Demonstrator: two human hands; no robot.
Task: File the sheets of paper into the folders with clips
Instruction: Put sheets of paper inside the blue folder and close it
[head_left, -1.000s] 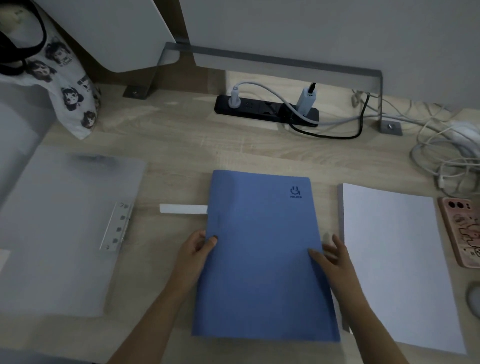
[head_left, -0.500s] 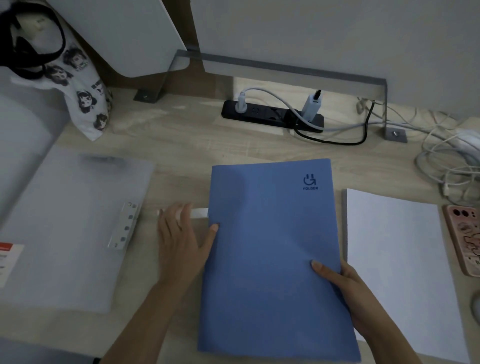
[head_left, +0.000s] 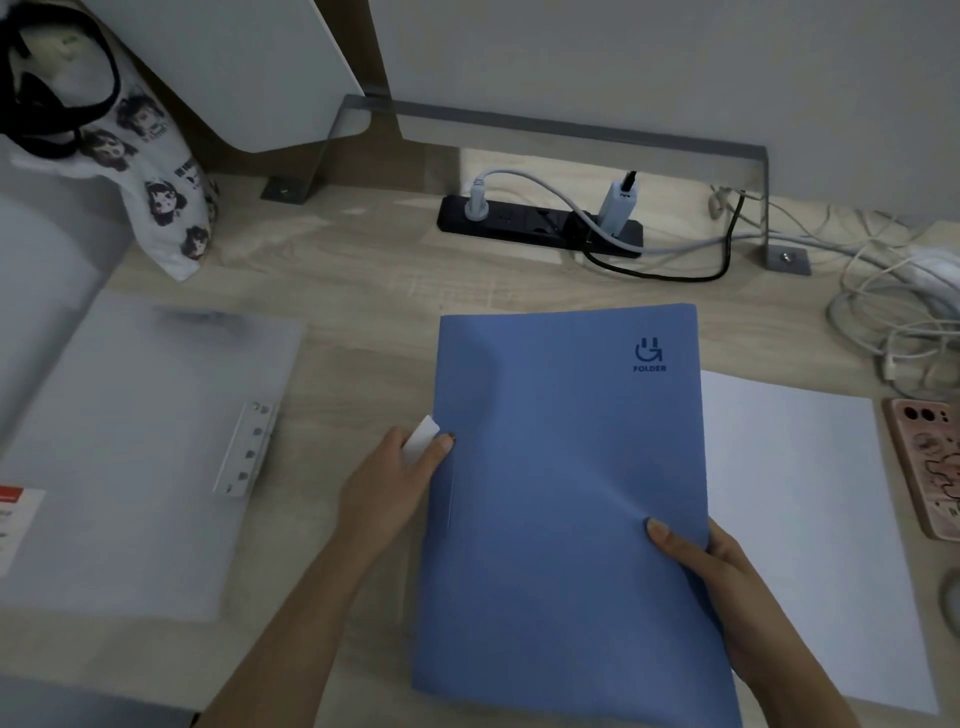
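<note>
A closed blue folder (head_left: 566, 499) lies in the middle of the wooden desk, its logo at the top right. My right hand (head_left: 711, 577) grips its right edge, thumb on the cover. My left hand (head_left: 395, 483) sits at the folder's left edge and holds a white slide clip (head_left: 421, 440) between fingers and thumb. A stack of white sheets (head_left: 800, 525) lies just right of the folder. A translucent folder (head_left: 130, 457) with a metal clip (head_left: 247, 449) on its right edge lies at the left.
A black power strip (head_left: 540, 226) with plugs and cables runs along the back. Tangled white cables (head_left: 893, 312) and a pink phone (head_left: 935, 462) lie at the right edge. A printed cloth bag (head_left: 156, 176) stands at the back left.
My left hand has picked the white clip up off the desk beside the folder. My right hand slid down and took hold of the folder's right edge. The view shifted closer.
</note>
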